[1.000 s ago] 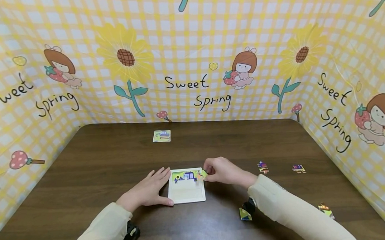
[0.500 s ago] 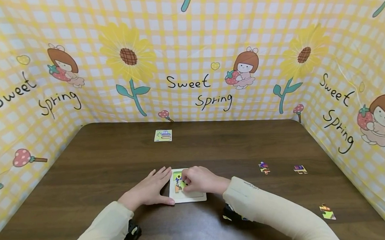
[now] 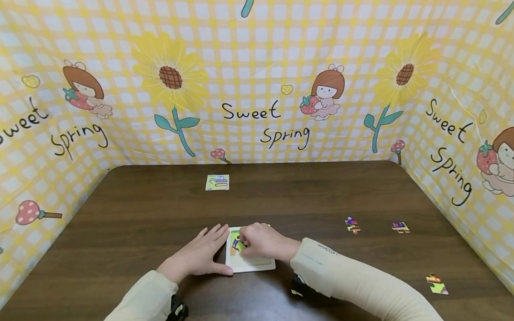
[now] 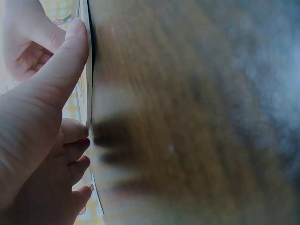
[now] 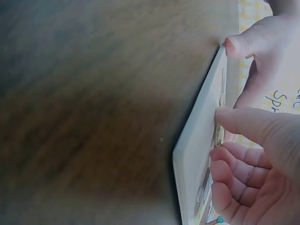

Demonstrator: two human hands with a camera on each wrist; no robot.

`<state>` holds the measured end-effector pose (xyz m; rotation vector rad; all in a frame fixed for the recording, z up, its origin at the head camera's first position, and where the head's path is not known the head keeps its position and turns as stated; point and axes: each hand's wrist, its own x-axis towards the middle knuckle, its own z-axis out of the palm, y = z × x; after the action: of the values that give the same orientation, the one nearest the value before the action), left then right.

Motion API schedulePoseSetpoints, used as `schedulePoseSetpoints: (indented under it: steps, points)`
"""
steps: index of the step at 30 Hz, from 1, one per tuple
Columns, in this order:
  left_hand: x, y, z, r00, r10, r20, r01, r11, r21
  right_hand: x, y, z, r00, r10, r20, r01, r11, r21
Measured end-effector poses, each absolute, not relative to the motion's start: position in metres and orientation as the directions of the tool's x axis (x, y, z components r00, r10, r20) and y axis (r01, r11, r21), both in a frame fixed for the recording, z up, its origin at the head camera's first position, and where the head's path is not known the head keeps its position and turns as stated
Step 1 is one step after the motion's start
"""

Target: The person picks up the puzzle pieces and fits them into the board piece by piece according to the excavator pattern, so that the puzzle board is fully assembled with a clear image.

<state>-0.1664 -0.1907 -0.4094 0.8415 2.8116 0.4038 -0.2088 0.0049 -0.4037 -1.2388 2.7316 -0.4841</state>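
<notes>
A white square puzzle tray [image 3: 252,268] lies on the dark wooden table, with colourful jigsaw pieces along its far part, mostly covered by my right hand [image 3: 262,240]. That hand pinches a green and orange puzzle piece [image 3: 236,248] over the left side of the tray, thumb and fingertips close to its surface. In the right wrist view the thumb [image 5: 234,119] and curled fingers meet right at the tray's face. My left hand [image 3: 195,252] rests along the tray's left edge with fingers extended, its thumb [image 4: 70,56] at the near left corner.
To the right lie loose puzzle pieces: one purple and orange [image 3: 352,225], one purple and yellow [image 3: 400,227], and one orange and green [image 3: 436,284] nearer the front. A small picture card [image 3: 217,182] lies at the back. A checked cloth [image 3: 253,74] walls the table.
My right hand has carried the puzzle piece from the tray's right edge to its left side and shifted it slightly there. The right sleeve now covers a loose piece. My left hand stays put.
</notes>
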Motion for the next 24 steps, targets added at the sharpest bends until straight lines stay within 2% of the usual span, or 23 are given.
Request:
schedulePoseSetpoints:
  steps: [5,13,24]
  points:
    - [-0.166,-0.191,-0.41,-0.821,0.565,-0.082,0.518,0.798,0.308,-0.209,0.006,-0.403,-0.653,-0.756,0.044,-0.721,0.603,-0.341]
    - [-0.166,-0.192,-0.411,-0.817,0.572,-0.064,0.53,0.792,0.303,-0.209,0.009,-0.403,-0.574,-0.815,0.072,-0.787,0.526,-0.321]
    - [-0.166,-0.191,-0.41,-0.827,0.553,-0.102,0.501,0.807,0.312,-0.216,0.025,-0.401,-0.565,-0.822,0.077,-0.776,0.496,-0.39]
